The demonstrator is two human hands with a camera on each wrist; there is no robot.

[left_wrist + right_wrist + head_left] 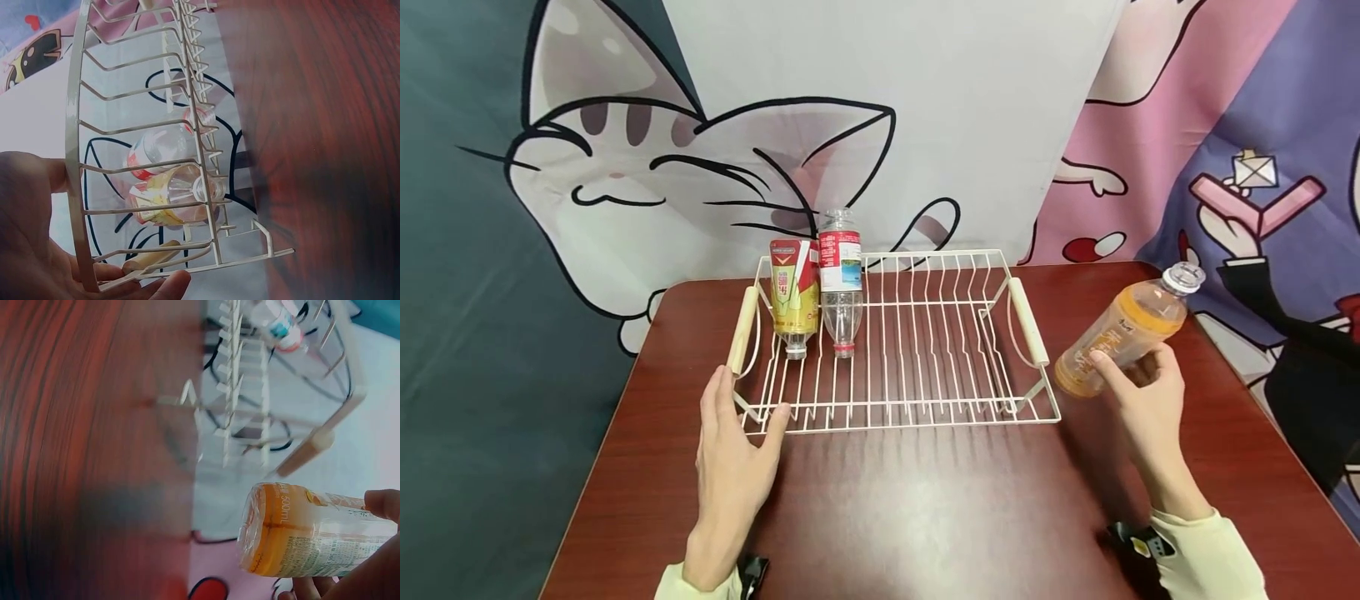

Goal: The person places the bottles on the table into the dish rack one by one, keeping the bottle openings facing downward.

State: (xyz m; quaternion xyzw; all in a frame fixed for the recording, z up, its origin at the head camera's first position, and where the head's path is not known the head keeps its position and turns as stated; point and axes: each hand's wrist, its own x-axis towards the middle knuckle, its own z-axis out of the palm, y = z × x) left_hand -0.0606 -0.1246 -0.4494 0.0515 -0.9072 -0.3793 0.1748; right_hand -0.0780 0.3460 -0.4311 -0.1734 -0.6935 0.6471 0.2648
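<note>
A white wire dish rack [925,404] with pale wooden handles stands on the table. My left hand [733,450] holds its front left corner, thumb at the front rail and fingers by the left handle [150,256]. To the right of the rack, my right hand [1150,400] grips a clear plastic bottle [1120,333] with an orange label, tilted with its open neck up and to the right. In the right wrist view the bottle's base [253,531] points toward the rack. Two bottles lean neck-down and neck-up in the rack's left part.
The neck-down bottle [793,292] has a yellow and red label; beside it the clear bottle [841,279] has a red and white label. The brown table [917,517] ends at a cartoon-printed cloth [985,125] behind. Wires and slots fill the rack's middle and right.
</note>
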